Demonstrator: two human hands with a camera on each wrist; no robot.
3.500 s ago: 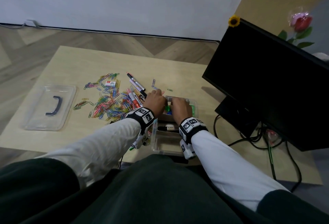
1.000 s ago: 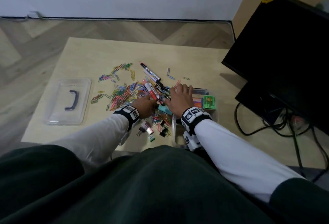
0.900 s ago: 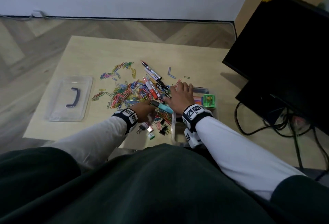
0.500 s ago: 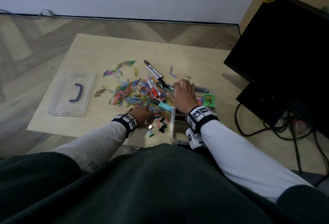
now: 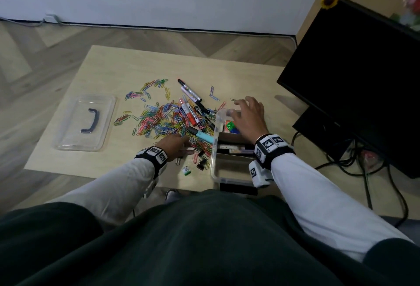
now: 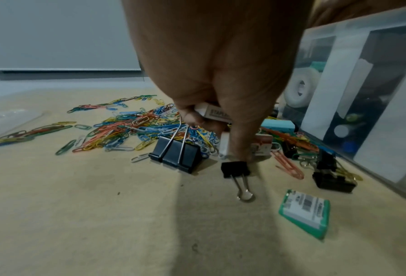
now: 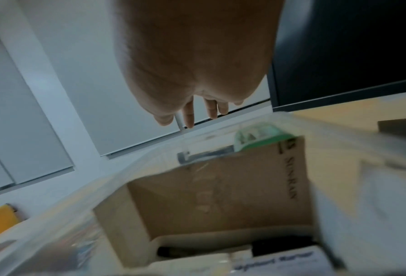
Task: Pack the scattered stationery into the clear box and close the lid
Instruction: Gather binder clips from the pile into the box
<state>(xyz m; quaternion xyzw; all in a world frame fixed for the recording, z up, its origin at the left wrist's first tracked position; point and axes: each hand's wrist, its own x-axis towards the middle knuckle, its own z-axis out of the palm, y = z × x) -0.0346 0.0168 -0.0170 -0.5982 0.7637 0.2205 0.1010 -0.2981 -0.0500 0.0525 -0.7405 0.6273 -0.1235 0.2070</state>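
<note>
The clear box (image 5: pixel 213 149) stands at the table's near edge and holds a cardboard carton (image 7: pixel 220 196), pens and coloured bits. My right hand (image 5: pixel 241 108) hovers over its far end with fingers (image 7: pixel 188 115) spread, holding nothing. Left of the box, my left hand (image 5: pixel 181 147) grips a small white staples box (image 6: pixel 215 113), and one fingertip touches a small black binder clip (image 6: pixel 234 169). A larger binder clip (image 6: pixel 177 155) lies beside it. The coloured paper clips (image 5: pixel 163 119), markers (image 5: pixel 191 91), a teal highlighter (image 5: pixel 202 136) and a green staples box (image 5: pixel 186 170) lie loose on the table.
The clear lid (image 5: pixel 86 122) with its dark handle lies upside down at the table's left side. A black monitor (image 5: pixel 363 69) and its cables (image 5: pixel 341 163) crowd the right. More black binder clips (image 5: pixel 202 163) sit near the box's left wall.
My left hand has drawn back toward the near edge and taken hold of the white staples box. My right hand has lifted off the box rim and spread its fingers.
</note>
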